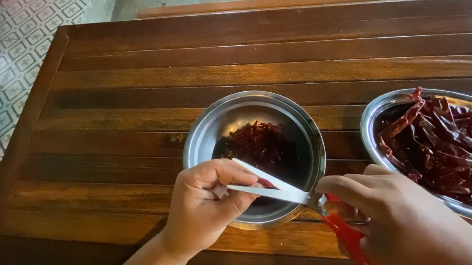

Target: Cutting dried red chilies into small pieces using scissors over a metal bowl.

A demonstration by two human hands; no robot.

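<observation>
Currently, right hand (408, 221) grips one pair of red-handled scissors (299, 197), blades parted, pointing left; left hand (205, 199) pinches one dried chilli (266, 183) over the small bowl (200, 140); two bowls on the worktop (121, 109)

Home cooking spot, dark slatted wooden desk (135, 87), patterned tile floor (22, 28) beside it, steel bowl (207, 129) of cut dried chilli, larger steel bowl (376, 109) of whole dried red chillies (450, 149), red-handled scissors (321, 209) in use
</observation>
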